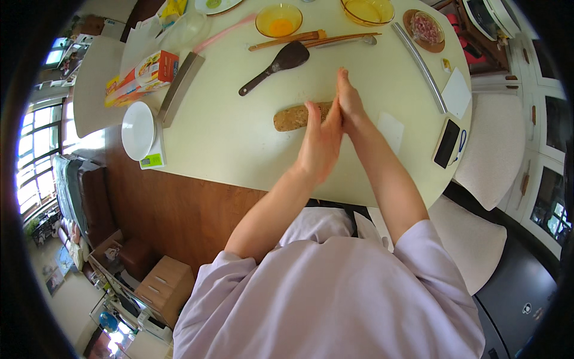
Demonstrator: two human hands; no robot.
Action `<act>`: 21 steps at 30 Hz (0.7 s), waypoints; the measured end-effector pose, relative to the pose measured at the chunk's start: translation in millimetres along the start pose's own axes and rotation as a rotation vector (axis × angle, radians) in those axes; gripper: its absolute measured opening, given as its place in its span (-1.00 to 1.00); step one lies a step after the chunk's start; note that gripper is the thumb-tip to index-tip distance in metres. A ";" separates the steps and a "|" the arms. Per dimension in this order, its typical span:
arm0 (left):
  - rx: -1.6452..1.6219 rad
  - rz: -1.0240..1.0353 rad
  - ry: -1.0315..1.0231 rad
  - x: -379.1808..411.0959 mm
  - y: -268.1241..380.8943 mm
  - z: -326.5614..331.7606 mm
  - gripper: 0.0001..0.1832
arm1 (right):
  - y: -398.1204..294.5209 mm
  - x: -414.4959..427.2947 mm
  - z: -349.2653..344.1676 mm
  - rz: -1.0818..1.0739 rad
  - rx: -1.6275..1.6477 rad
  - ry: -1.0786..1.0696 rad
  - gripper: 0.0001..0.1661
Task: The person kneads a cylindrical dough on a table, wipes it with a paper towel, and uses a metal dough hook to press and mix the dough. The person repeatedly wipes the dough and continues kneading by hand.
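A brown, speckled log that looks like dough [291, 119] lies crosswise on the pale table [224, 148]. Over its right end, my left hand [320, 139] and my right hand [350, 101] meet palm to palm. The fingers of both hands are straight and point away from me. My left thumb stands apart from its fingers, in front of the log. Whether anything is between the palms is hidden, as is part of the log's right end. Just beyond lies a dark rice paddle [289, 56].
Left are a kitchen scale [157, 157] bearing a white bowl [138, 130], a metal bar [181, 89] and a box [157, 72]. Wooden utensils [287, 40] and a glass bowl with yolk [279, 21] lie beyond. Right are a metal tube [419, 67] and a phone [447, 143].
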State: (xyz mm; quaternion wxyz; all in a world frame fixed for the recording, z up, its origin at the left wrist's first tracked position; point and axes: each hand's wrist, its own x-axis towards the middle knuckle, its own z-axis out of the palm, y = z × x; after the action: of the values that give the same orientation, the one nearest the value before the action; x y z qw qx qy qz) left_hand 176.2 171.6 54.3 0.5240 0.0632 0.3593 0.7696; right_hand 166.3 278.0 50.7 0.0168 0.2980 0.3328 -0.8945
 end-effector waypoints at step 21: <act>1.614 0.320 0.145 9.5 -14.7 -27.2 -0.33 | 20.5 -10.1 -22.2 0.091 -0.066 0.119 -0.33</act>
State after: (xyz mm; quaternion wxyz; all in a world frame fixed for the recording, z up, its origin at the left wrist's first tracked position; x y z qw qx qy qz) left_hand 170.3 169.3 22.6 0.1768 0.4208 0.8213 0.3422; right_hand 190.9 273.7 30.8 0.0474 0.3646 0.3488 -0.8621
